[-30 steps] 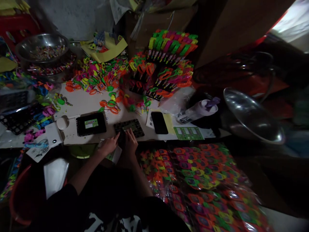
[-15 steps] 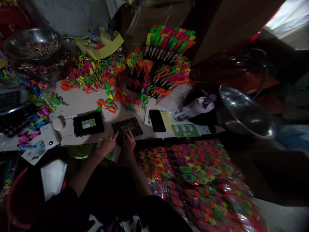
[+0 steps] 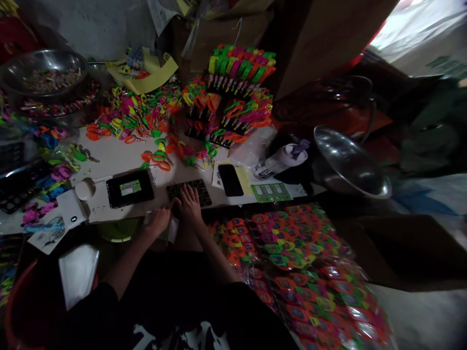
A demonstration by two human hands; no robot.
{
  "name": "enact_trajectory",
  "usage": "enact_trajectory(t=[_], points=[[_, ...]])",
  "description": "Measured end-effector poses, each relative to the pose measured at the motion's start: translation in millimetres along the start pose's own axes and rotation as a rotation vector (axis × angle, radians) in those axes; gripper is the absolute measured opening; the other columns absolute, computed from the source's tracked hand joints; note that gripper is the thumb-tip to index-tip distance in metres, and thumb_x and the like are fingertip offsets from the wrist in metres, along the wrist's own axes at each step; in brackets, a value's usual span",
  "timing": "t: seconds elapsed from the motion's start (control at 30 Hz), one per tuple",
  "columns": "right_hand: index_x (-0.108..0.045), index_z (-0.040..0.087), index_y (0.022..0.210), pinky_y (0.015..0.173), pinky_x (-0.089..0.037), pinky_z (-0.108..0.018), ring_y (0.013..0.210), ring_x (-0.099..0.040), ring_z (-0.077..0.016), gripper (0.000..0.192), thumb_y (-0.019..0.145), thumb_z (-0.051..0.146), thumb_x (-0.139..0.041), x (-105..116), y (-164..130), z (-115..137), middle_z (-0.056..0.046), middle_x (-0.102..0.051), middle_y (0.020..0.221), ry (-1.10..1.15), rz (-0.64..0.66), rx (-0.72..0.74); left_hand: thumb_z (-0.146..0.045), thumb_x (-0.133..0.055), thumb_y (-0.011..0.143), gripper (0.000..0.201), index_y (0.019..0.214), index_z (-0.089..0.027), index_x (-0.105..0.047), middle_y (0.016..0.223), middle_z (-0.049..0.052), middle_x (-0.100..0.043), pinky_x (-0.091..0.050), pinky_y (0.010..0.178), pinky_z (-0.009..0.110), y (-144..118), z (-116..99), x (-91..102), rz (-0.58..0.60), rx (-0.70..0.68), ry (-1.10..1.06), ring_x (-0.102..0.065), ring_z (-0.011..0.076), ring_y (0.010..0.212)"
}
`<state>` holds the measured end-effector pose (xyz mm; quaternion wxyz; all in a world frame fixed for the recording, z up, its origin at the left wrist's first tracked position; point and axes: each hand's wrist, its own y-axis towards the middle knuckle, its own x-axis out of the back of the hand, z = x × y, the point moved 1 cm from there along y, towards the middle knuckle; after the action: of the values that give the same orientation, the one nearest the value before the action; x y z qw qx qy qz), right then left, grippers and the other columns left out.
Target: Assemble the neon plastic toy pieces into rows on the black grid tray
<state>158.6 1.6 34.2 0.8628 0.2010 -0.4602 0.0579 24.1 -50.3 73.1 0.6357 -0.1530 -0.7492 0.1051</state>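
Note:
My right hand [image 3: 190, 203] lies over a black openwork tray [image 3: 203, 190] at the table's front edge, fingers stretched out flat on it. Just left of it, my left hand [image 3: 160, 221] is curled closed by the tray's near left corner; whatever it may grip is hidden. The fingertips of my left hand come close to my right thumb. Below my left hand, a pale sheet [image 3: 173, 230] shows partly. A second black tray [image 3: 147, 187], with a small green label card [image 3: 130, 188] on it, rests to the left.
A phone [image 3: 230, 180], green cards [image 3: 272, 192] and a tilted bottle [image 3: 280, 161] are at right. Behind lie heaped colourful plastic toy watches [image 3: 146, 109] and a loaded display [image 3: 241, 68]. Metal bowls [image 3: 44, 73] stand back left; bagged watches [image 3: 292, 238] lie front right.
My right hand has gone from bent fingers at a small card to lying flat on the tray. My left hand's pointing finger has drawn back and curled. The view has shifted slightly.

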Motion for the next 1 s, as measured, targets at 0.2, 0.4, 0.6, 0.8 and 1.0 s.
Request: enact_trajectory(t=[0.2,0.4,0.6,0.8,1.0], points=[[-0.044,0.011,0.143,0.122,-0.015,-0.051,0.143,-0.034,-0.0233,0.056,0.098,0.043,-0.037,5.6,5.1,-49.5,-0.014,-0.040,0.150,-0.071,0.087,-0.014,-0.021,-0.035,0.098,0.058,0.155,-0.021,-0.021,0.116,0.017,-0.065,-0.053,0.078,0.033,-0.2,-4.3,-0.9,-0.047,0.027,0.030,-0.070,0.0236,0.091],[-0.047,0.011,0.141,0.122,-0.021,-0.049,0.145,-0.030,-0.0224,0.058,0.096,0.047,-0.038,32.9,1.2,-57.7,-0.016,-0.035,0.153,0.025,-0.060,-0.040,-0.020,-0.034,0.099,0.055,0.153,-0.023,-0.026,0.115,0.016,-0.066,-0.053,0.076,0.034,-2.0,-2.6,4.9,-0.024,0.038,-0.011,-0.069,0.0253,0.092],[-0.067,0.016,0.110,0.095,-0.051,-0.037,0.106,-0.064,-0.0220,0.054,0.088,0.060,-0.046,49.6,-45.5,-26.6,-0.013,-0.069,0.111,0.602,0.028,-0.351,-0.028,-0.044,0.098,0.044,0.142,-0.024,-0.043,0.091,0.005,-0.069,-0.050,0.075,0.025,-22.0,-2.5,20.2,-0.229,0.088,-0.384,-0.068,0.0176,0.083],[-0.068,0.016,0.103,0.074,-0.053,-0.026,0.083,-0.066,-0.0160,0.055,0.074,0.062,-0.064,68.7,-70.7,-20.4,-0.006,-0.072,0.094,1.091,0.435,-0.517,-0.034,-0.044,0.098,0.033,0.127,-0.020,-0.052,0.086,0.002,-0.062,-0.051,0.079,0.025,-19.5,-27.7,17.4,-0.461,-0.104,-0.684,-0.064,0.0137,0.078],[-0.070,0.012,0.092,0.067,-0.048,-0.024,0.073,-0.060,-0.0132,0.048,0.066,0.053,-0.072,160.5,-30.0,-163.1,-0.006,-0.071,0.088,0.833,0.074,-0.572,-0.042,-0.054,0.093,0.049,0.136,-0.020,-0.048,0.132,0.013,-0.055,-0.040,0.109,0.042,9.6,-21.9,13.6,-0.523,-0.254,-0.315,-0.051,0.0253,0.125]])
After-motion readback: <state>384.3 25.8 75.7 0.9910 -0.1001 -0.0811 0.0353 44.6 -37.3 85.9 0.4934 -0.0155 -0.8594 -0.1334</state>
